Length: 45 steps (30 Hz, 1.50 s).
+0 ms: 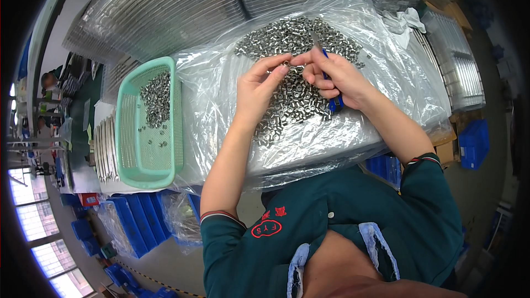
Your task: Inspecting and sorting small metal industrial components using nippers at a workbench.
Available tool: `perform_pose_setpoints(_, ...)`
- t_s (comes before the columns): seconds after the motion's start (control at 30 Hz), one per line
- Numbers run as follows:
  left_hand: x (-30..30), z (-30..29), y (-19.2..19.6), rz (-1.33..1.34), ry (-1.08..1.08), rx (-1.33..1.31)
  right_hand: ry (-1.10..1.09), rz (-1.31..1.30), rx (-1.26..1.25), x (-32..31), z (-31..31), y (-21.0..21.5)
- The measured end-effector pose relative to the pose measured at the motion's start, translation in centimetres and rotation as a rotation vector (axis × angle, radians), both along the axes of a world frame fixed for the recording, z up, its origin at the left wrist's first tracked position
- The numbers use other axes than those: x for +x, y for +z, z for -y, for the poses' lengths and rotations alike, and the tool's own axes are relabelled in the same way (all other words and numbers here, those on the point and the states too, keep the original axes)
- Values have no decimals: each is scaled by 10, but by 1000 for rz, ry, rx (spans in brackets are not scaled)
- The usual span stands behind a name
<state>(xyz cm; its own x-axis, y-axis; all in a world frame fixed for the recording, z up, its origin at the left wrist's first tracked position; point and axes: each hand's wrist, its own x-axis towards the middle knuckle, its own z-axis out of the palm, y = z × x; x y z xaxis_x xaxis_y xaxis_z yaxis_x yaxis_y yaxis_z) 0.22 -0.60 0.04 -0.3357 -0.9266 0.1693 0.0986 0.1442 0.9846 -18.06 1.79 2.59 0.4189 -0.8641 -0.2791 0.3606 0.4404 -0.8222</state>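
Head view: small metal part (286, 63) in left hand's (258, 81) pinch

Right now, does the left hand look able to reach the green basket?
Probably yes; only plastic sheet lies between the left hand and the basket, though its fingers pinch a metal part.

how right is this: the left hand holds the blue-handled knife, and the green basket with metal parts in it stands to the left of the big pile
One slip: the head view shows the blue-handled knife in the right hand, not the left hand. The green basket with metal parts in it does stand to the left of the big pile.
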Motion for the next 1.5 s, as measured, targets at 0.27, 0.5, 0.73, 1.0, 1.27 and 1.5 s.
perform_pose_setpoints(0.27, 1, 1, 9, -128, 24, 145, -283, -587, -702, -3, -1, -9)
perform_pose_setpoints(0.5, 3, 2, 4, -135, 52, 139, -318, -1121, -1118, -1, -2, -6)
perform_pose_setpoints(0.73, 3, 3, -3, -21, 114, -25, -303, -1171, -1135, -2, -4, -7)
perform_pose_setpoints(1.0, 2, 2, -5, 73, 198, -124, -459, -1286, -1305, 0, -1, -7)
perform_pose_setpoints(1.27, 5, 3, 3, -61, 72, 154, -516, -1278, -1352, -3, 2, -7)
perform_pose_setpoints(1.5, 8, 6, 1, -195, -18, 318, -383, -660, -832, 1, -3, -12)
